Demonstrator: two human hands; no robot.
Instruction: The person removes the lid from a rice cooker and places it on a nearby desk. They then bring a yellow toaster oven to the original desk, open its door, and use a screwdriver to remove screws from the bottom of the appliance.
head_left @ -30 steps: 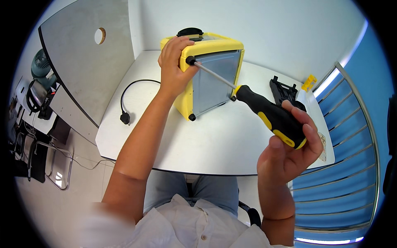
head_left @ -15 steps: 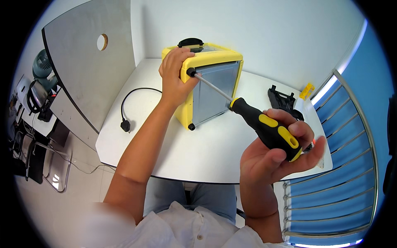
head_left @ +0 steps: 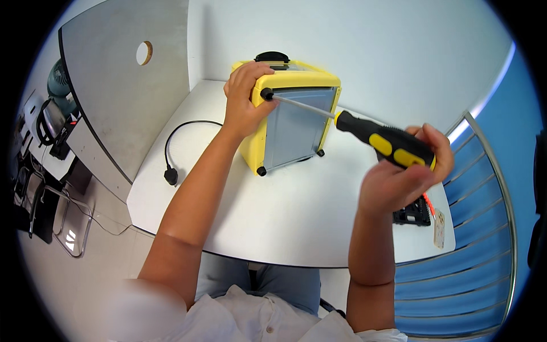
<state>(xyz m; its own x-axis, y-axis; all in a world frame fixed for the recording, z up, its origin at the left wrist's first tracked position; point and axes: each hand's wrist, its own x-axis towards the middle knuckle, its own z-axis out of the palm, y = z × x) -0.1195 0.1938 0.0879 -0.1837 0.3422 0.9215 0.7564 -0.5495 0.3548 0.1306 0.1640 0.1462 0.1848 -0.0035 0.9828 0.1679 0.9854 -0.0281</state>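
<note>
- At the far side of the white table (head_left: pixel 285 216), a yellow appliance (head_left: pixel 293 122) lay tipped on its side, its grey metal underside with small black feet turned toward the person.
- The left hand (head_left: pixel 244 102) was closed over the appliance's upper left corner, fingers wrapped over the top edge.
- The right hand (head_left: pixel 401 174), at about 4 o'clock from the appliance, gripped the black-and-yellow handle of a screwdriver (head_left: pixel 364 134).
- The screwdriver's shaft ran toward 10 o'clock, with the tip at the black foot (head_left: pixel 266 94) in the underside's top left corner, right by the left thumb.
- A black power cord (head_left: pixel 176 148) curved across the table at 9 o'clock from the appliance, its plug near the table's edge.
- A black part (head_left: pixel 413 214) lay on the table just under the right hand, partly hidden.
</note>
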